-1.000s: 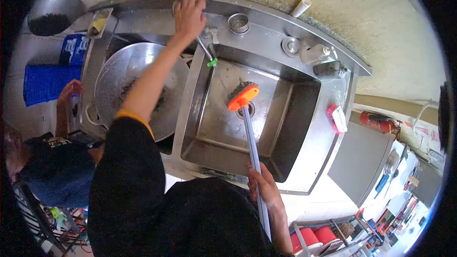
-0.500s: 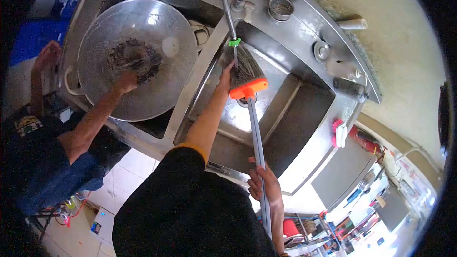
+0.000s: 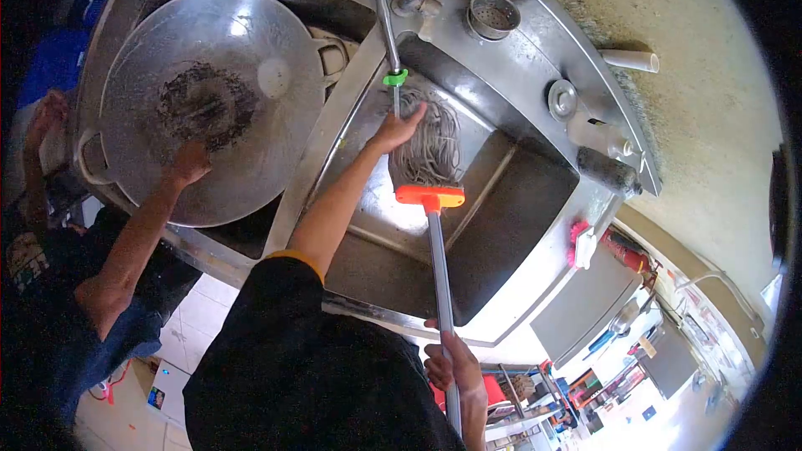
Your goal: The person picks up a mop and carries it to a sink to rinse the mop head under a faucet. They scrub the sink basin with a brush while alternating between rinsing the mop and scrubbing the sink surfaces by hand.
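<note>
At bottom centre, the black shirt (image 3: 317, 367) hides the end of the mop handle (image 3: 439, 276). The top edge cuts off the tap pipe (image 3: 383, 12). Whether the left hand (image 3: 396, 130) grips the mop strands (image 3: 436, 146) is unclear; clutter (image 3: 585, 386) at lower right is too small to identify.

We are wearing a black top (image 3: 334, 384), whose plain, dark cloth is showing a matt surface and is falling loosely over the body in soft, shallow folds. Its wide left sleeve (image 3: 259, 313) is ending around the elbow in a narrow yellow-orange band (image 3: 305, 262), which is tracing the hem as a bright edge against the black, and below that we are baring the left forearm (image 3: 330, 210) and the left hand (image 3: 398, 131). On the other side we are likewise baring the right forearm (image 3: 475, 414) and the right hand (image 3: 456, 362).
</note>
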A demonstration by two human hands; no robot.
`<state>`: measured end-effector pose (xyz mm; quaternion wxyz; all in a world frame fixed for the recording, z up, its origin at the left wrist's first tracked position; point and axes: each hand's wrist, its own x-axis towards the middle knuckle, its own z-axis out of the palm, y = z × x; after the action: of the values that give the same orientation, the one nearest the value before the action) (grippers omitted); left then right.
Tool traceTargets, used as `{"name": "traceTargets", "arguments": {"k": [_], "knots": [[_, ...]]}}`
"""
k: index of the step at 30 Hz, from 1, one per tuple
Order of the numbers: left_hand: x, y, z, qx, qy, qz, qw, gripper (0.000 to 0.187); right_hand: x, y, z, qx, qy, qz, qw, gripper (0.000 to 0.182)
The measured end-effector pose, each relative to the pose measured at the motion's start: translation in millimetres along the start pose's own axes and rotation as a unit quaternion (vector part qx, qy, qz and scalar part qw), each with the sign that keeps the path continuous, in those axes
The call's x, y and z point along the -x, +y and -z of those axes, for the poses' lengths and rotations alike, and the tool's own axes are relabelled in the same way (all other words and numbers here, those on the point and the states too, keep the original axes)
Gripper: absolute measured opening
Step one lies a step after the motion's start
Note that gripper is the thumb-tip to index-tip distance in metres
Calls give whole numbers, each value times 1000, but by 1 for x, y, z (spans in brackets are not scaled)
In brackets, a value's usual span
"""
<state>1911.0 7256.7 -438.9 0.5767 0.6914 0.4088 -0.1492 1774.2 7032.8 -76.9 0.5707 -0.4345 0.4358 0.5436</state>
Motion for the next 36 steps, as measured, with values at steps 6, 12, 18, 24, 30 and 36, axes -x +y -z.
{"name": "traceTargets", "arguments": {"k": [6,12,18,24,30,36], "knots": [[29,-65,-8,433,-168,67,883,48,24,-4,-8,25,-18,54,998,42],[160,-73,-40,777,-308,308,454,89,25,-15,-20,-111,-115,45,986,39],[109,7,-10,841,-134,231,471,108,8,4,-1,-329,-155,-15,931,38],[-16,-75,-47,735,-218,65,639,46,7,8,5,-307,-173,-29,935,36],[-22,-33,10,493,-262,167,812,36,29,-4,-11,-42,-57,-31,997,40],[30,-41,-15,365,22,58,929,41,17,4,-6,530,61,160,830,39]]}}
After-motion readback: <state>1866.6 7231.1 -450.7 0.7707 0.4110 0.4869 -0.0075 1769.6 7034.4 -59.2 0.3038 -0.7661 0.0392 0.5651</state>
